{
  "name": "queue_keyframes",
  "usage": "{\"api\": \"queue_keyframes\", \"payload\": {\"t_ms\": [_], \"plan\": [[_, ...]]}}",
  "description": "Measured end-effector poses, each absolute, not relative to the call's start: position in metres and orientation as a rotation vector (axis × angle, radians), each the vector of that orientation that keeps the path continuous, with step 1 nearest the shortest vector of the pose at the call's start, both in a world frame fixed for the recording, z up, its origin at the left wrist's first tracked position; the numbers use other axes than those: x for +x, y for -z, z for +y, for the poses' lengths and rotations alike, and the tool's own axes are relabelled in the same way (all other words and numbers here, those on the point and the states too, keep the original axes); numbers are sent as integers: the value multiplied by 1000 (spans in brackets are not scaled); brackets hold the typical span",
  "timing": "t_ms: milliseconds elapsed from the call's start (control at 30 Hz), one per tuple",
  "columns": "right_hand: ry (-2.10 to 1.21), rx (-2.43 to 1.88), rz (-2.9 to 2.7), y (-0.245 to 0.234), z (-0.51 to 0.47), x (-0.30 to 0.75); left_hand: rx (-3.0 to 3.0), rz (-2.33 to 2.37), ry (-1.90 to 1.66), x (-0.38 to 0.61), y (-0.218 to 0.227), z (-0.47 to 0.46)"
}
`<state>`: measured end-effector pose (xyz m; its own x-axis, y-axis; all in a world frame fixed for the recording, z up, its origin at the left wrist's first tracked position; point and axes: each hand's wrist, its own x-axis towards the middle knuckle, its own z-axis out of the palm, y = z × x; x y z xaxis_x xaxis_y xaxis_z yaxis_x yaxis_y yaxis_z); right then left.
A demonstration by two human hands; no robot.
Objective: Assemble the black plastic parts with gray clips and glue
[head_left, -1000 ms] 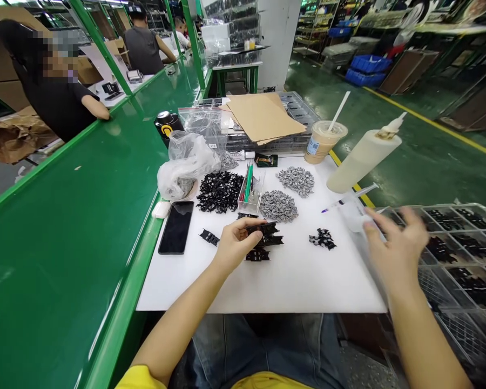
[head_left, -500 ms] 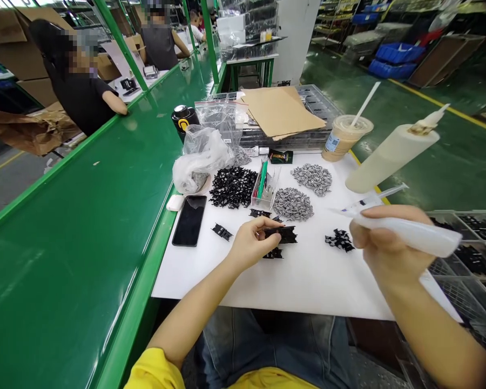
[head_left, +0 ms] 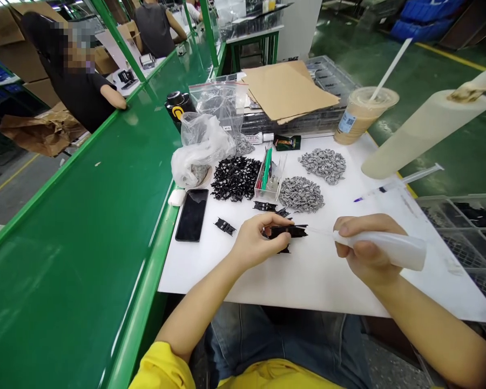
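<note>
My left hand [head_left: 256,241] pinches a black plastic part [head_left: 294,232] just above the white tabletop. In my right hand [head_left: 366,248] is a white squeeze bottle [head_left: 392,249], tilted, its thin clear nozzle [head_left: 322,231] pointing left. The nozzle tip reaches the right end of the black part; whether it touches, I cannot tell. Similar black parts lie close by: one [head_left: 264,206] beyond my left hand, another [head_left: 225,226] to its left, and one partly hidden beneath it.
A heap of small black pieces [head_left: 235,179] and two grey heaps [head_left: 302,194] lie behind my hands, around a clear tool box [head_left: 269,183]. A phone [head_left: 191,215] is at left. A syringe [head_left: 397,182], drink cup [head_left: 364,116] and pale cylinder [head_left: 425,135] stand or lie at right.
My right hand has moved left and brought the bottle's nozzle to the black part. My left hand keeps its pinch. The view has tilted down slightly.
</note>
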<state>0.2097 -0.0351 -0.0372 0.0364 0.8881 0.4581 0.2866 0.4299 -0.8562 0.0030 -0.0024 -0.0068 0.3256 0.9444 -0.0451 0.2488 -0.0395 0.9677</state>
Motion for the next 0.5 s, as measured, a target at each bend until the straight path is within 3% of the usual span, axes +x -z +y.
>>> {"api": "queue_keyframes", "payload": {"t_ms": [500], "plan": [[-635,-948,-1458,24,-34,197,1579,1092,-858,3,7,-2]]}}
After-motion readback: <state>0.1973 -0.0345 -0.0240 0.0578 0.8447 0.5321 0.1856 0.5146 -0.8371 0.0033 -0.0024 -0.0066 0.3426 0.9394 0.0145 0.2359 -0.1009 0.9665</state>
